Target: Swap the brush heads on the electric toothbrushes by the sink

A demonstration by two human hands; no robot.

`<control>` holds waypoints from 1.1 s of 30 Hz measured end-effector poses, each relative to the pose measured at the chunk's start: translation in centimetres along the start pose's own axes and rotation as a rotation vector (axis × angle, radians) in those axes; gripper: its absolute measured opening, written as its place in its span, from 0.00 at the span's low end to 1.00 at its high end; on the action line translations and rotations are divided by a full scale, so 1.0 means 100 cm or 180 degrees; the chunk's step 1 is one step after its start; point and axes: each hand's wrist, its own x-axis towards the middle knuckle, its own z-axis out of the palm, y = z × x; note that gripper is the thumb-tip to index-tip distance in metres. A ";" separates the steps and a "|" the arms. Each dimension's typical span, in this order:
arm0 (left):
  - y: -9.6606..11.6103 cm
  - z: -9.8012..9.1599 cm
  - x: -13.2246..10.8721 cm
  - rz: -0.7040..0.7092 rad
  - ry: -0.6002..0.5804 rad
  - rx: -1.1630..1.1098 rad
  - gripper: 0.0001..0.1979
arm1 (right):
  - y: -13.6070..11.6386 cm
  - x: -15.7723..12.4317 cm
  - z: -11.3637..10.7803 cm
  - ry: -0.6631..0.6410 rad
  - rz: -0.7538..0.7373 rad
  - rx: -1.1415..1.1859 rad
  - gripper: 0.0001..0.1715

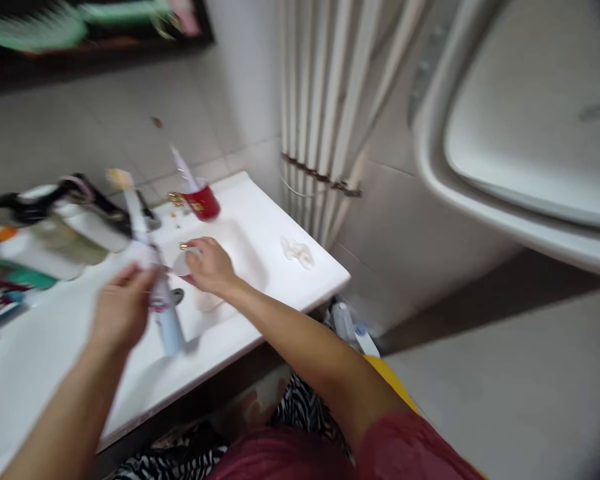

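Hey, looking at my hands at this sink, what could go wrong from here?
The held toothbrush could slip from the left hand's grip and strike the white sink.
The small cup in the right hand might spill if tipped; blur hides whether it holds anything.
The red cup stands just beyond the right hand, so a bump could topple it and its lilac toothbrush.

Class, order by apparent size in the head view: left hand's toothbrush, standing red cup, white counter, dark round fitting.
1. White counter
2. Toothbrush in the left hand
3. Standing red cup, farther from the camera than the toothbrush
4. Dark round fitting
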 end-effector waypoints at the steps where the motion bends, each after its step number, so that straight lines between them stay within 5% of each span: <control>1: 0.000 0.002 -0.010 0.0015 -0.0108 -0.0567 0.14 | -0.009 -0.002 -0.001 -0.0132 -0.0057 0.0178 0.12; 5: -0.001 0.011 -0.029 0.0318 -0.0624 -0.2070 0.14 | -0.039 -0.006 0.002 -0.0700 -0.0096 0.0723 0.16; 7: -0.006 0.010 -0.033 0.0317 -0.0717 -0.2517 0.16 | -0.048 -0.007 0.006 -0.0738 0.0287 0.1329 0.13; 11: -0.027 0.009 -0.047 -0.0287 -0.1499 -0.3414 0.21 | -0.056 -0.011 0.015 -0.0788 0.0985 0.2293 0.12; 18: -0.053 0.011 -0.052 -0.0297 -0.0884 -0.3405 0.19 | -0.052 -0.017 0.039 -0.0637 0.1174 0.1979 0.13; 24: -0.054 0.008 -0.056 -0.0530 -0.1346 -0.3829 0.24 | -0.051 -0.016 0.050 -0.0980 0.1058 0.2610 0.10; 33: -0.056 0.011 -0.057 -0.0265 -0.0696 -0.3284 0.22 | -0.052 -0.018 0.060 -0.0690 0.1053 0.2285 0.10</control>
